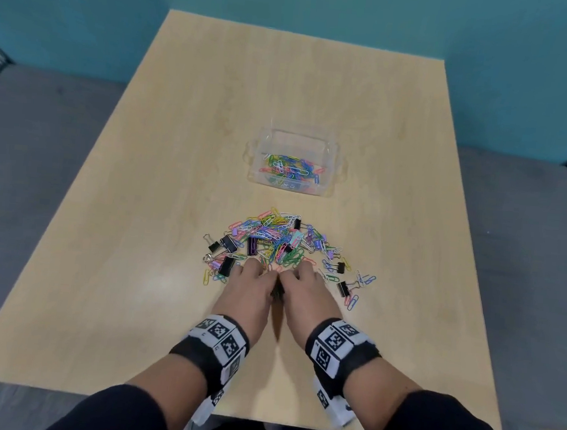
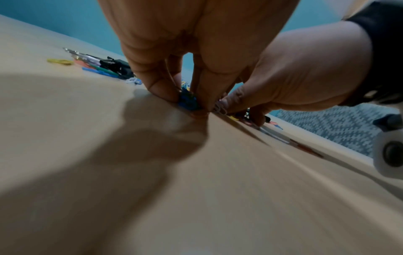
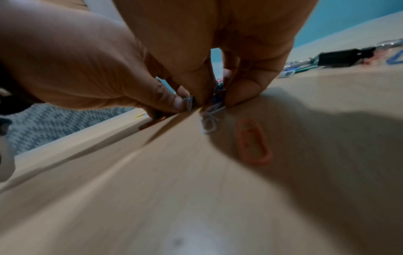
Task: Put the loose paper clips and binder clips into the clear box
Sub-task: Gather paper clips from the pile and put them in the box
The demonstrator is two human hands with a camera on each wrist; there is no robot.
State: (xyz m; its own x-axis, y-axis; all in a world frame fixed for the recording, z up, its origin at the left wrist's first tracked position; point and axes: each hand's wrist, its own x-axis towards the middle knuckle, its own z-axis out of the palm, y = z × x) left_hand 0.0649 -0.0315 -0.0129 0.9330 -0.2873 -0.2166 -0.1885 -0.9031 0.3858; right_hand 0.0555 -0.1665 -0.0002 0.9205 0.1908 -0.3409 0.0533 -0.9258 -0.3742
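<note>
Head view: your left hand (image 1: 251, 288) and right hand (image 1: 303, 291) side by side, touching, at near edge of clip pile (image 1: 273, 241) on table (image 1: 138, 237); clear box (image 1: 293, 163) beyond pile, some paper clips inside.

Left wrist view: your left fingers (image 2: 159, 82) curled, pinching blue clips (image 2: 187, 101) against table.

Right wrist view: your right fingers (image 3: 250, 86) curled, pinching white clips (image 3: 212, 110); orange clip (image 3: 254, 141) lies loose nearer camera.

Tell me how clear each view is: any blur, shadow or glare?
Head view: fairly sharp, soft glare on the table left of the hands, edges bowed. Left wrist view: near table smeared, big shadow under the left hand. Right wrist view: blurred too, orange clip soft, shadow under the right hand.
</note>
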